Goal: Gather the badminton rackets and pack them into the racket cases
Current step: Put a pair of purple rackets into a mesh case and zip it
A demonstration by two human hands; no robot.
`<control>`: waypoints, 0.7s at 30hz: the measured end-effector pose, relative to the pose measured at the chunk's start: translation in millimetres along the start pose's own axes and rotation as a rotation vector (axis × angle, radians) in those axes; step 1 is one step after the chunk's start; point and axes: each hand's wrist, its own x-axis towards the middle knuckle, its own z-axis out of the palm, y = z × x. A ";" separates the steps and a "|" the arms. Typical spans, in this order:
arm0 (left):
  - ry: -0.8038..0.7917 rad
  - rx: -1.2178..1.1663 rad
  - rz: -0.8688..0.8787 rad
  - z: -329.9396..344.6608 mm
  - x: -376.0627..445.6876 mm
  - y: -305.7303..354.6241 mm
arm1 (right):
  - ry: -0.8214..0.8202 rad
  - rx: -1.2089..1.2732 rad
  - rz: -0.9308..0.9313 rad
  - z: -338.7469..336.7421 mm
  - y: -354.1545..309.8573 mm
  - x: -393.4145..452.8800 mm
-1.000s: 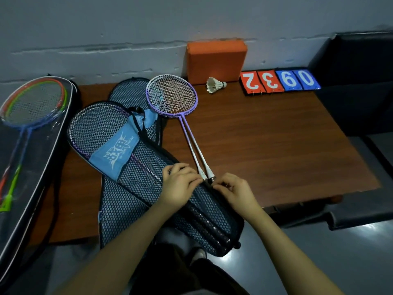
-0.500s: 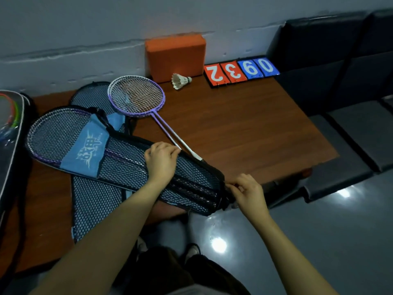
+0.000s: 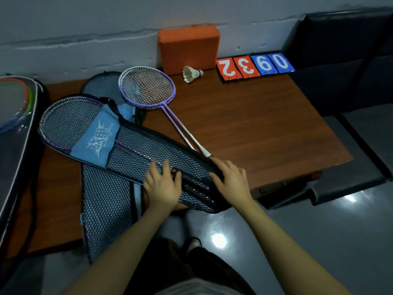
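A black mesh racket case (image 3: 136, 145) with a blue panel lies diagonally on the wooden table (image 3: 265, 128), purple rackets inside it. My left hand (image 3: 162, 186) presses flat on its narrow end, fingers straight. My right hand (image 3: 230, 179) grips the case's upper edge near that end, fingers curled over it. A loose pair of purple rackets (image 3: 146, 88) lies behind, with the shafts running down to my right hand and the grips hidden under the case. A second mesh case (image 3: 106, 209) lies underneath. At the left, a clear-fronted case (image 3: 17, 135) holds coloured rackets.
An orange block (image 3: 188, 50) stands against the wall, with a shuttlecock (image 3: 192, 74) in front of it and flip score cards (image 3: 255, 64) to its right. Dark padded seats (image 3: 340, 60) border the table on the right. The grey floor lies below the table's near edge.
My right hand left the case's bottom tip and moved up to its upper edge by the loose rackets' shafts. My left hand slid toward the narrow end and flattened.
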 end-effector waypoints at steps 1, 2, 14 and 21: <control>-0.013 0.002 -0.045 2.4 -6.0 -6.3 | -0.017 -0.053 -0.031 3.3 -3.9 7.2; -0.010 0.008 -0.092 3.0 -9.8 -13.4 | -0.029 -0.098 -0.059 5.6 -7.7 14.2; 0.045 -0.277 -0.350 -3.3 -10.5 -37.0 | -0.270 -0.118 -0.306 7.3 -43.1 73.3; 0.131 -0.752 -0.162 -3.4 -12.9 -43.0 | -0.379 -0.023 -0.299 23.9 -63.6 73.9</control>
